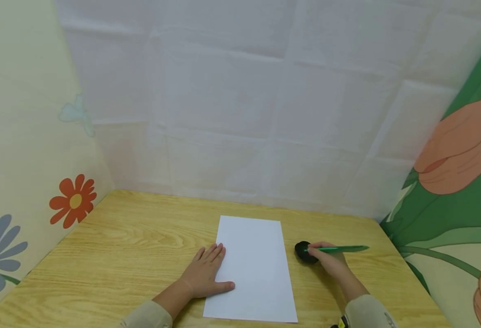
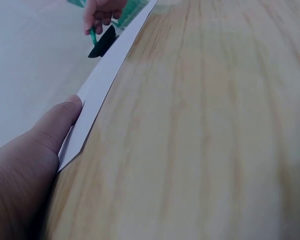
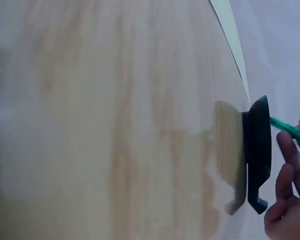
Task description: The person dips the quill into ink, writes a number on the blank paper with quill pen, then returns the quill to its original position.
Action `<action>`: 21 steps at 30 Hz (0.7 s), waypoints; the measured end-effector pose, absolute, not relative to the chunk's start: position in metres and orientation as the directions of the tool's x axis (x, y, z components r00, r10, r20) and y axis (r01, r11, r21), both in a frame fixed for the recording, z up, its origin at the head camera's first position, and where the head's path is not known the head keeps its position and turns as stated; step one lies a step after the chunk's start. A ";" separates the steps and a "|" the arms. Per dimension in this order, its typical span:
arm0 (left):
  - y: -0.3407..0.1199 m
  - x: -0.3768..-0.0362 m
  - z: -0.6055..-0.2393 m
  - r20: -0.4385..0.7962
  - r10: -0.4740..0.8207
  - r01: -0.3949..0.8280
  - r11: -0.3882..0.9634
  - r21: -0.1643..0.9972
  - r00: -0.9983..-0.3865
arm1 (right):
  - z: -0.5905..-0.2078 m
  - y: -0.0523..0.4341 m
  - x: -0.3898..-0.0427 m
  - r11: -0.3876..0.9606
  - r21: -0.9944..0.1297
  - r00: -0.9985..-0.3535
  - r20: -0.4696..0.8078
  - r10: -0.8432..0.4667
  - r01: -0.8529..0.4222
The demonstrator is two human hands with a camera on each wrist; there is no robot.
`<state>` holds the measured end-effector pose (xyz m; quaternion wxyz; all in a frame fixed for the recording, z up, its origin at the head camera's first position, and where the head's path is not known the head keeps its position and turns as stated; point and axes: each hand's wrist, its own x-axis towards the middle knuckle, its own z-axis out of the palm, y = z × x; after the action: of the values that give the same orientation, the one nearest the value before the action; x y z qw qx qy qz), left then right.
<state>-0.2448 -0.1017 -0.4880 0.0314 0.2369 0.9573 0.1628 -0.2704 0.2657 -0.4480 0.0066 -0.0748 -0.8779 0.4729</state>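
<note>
A white sheet of paper (image 1: 250, 269) lies lengthwise on the wooden table. My left hand (image 1: 207, 273) rests flat on its left edge, fingers spread and thumb reaching over the paper; the thumb (image 2: 57, 122) shows in the left wrist view. To the paper's right stands a small black dish (image 1: 306, 253), its profile raised on short feet in the right wrist view. My right hand (image 1: 330, 259) pinches a slim green pen-like tool (image 1: 345, 249) with its lower end inside the dish. The rim hides that tip in the right wrist view.
Wood-grain table (image 1: 142, 246) surface extends around the paper. A creased white cloth (image 1: 240, 100) hangs along the back edge. Flower-printed panels stand at the left (image 1: 23, 136) and right (image 1: 462, 218). A small black-and-yellow item (image 1: 340, 322) shows beside the right sleeve.
</note>
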 end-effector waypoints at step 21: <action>-0.099 -0.240 -0.481 0.000 0.460 0.436 0.842 0.318 -0.888 | -0.431 0.199 -0.280 0.257 -0.964 -0.988 -0.021 0.151 0.060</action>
<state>-0.2396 -0.0992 -0.4806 0.0382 0.2334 0.9589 0.1565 -0.2805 0.1986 -0.4308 0.0376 -0.0668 -0.7920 0.6057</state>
